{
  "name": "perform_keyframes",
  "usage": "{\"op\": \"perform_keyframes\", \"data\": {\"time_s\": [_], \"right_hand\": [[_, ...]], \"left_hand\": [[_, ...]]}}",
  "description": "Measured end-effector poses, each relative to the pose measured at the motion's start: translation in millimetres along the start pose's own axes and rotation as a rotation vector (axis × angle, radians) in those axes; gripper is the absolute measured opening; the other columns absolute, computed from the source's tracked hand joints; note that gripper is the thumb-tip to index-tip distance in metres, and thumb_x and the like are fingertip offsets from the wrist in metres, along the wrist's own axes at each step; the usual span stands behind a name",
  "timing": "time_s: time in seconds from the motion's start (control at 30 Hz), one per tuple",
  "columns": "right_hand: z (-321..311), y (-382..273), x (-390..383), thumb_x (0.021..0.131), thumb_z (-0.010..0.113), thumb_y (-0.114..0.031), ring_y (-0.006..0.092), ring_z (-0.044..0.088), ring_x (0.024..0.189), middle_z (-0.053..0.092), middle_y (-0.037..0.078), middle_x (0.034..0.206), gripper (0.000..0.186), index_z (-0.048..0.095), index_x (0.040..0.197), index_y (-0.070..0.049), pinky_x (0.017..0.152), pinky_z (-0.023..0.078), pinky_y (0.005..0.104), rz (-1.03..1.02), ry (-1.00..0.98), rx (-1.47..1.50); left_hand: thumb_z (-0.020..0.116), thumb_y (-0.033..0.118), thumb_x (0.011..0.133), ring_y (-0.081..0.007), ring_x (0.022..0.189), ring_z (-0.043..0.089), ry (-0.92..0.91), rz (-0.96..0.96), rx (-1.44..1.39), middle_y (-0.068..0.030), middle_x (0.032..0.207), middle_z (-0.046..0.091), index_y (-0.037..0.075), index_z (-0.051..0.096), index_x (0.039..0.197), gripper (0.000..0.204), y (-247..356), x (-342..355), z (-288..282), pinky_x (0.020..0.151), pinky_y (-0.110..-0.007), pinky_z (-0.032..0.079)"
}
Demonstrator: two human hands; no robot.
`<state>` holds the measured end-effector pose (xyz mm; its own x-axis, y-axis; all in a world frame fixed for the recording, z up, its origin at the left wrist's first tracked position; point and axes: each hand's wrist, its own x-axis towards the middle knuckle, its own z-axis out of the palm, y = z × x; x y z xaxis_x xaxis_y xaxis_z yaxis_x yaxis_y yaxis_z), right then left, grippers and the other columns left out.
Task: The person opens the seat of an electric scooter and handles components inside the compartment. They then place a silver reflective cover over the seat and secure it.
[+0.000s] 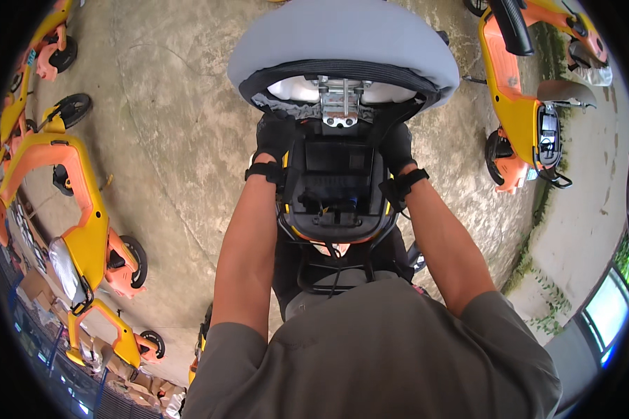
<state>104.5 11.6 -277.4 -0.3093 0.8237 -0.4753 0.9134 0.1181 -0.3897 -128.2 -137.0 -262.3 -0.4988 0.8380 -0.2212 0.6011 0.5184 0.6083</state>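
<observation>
A grey seat cover (pixel 342 35) with a dark ribbed elastic edge is stretched over a tipped-up scooter seat, whose white underside (pixel 293 89) shows inside the edge. My left hand (pixel 275 134), in a black glove, grips the cover's edge at its lower left. At the lower right my right hand (pixel 396 145), gloved too, is closed on the same edge; the fingertips of both hands are partly hidden. Between them a metal hinge (pixel 340 105) joins the seat to the scooter body. Below it lies the uncovered black seat compartment (pixel 337 157), with wiring near its rear.
Yellow and orange scooters stand on the left, one of them close by (pixel 84 188). Another scooter (pixel 514 105) with its seat raised is at the right, beside a pale wall (pixel 594 181). Cardboard boxes (pixel 38 290) are piled at the lower left. The concrete floor (pixel 175 174) is stained.
</observation>
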Motion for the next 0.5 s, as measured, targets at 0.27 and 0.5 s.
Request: {"op": "perform_keyframes", "data": {"time_s": [0.27, 0.5], "right_hand": [[7, 1, -16, 0.088, 0.058, -0.035, 0.0155, 0.051, 0.060, 0.056, 0.005, 0.063, 0.035, 0.058, 0.077, -0.002, 0.053, 0.040, 0.0361, 0.041, -0.003, 0.644], [18, 5, 7, 0.082, 0.064, -0.030, 0.0235, 0.058, 0.061, 0.059, 0.008, 0.065, 0.029, 0.059, 0.077, -0.002, 0.054, 0.044, 0.0389, -0.266, 0.091, 0.457]], "left_hand": [[0.057, 0.023, 0.076, -0.0416, 0.081, 0.062, 0.225, -0.274, -0.458, -0.0210, 0.080, 0.066, 0.001, 0.064, 0.078, 0.024, -36, 3, 41, 0.070, -0.048, 0.048], [0.057, 0.027, 0.079, -0.0403, 0.081, 0.063, 0.331, -0.348, -0.495, -0.0219, 0.081, 0.066, -0.001, 0.065, 0.084, 0.029, -22, 3, 72, 0.070, -0.047, 0.049]]}}
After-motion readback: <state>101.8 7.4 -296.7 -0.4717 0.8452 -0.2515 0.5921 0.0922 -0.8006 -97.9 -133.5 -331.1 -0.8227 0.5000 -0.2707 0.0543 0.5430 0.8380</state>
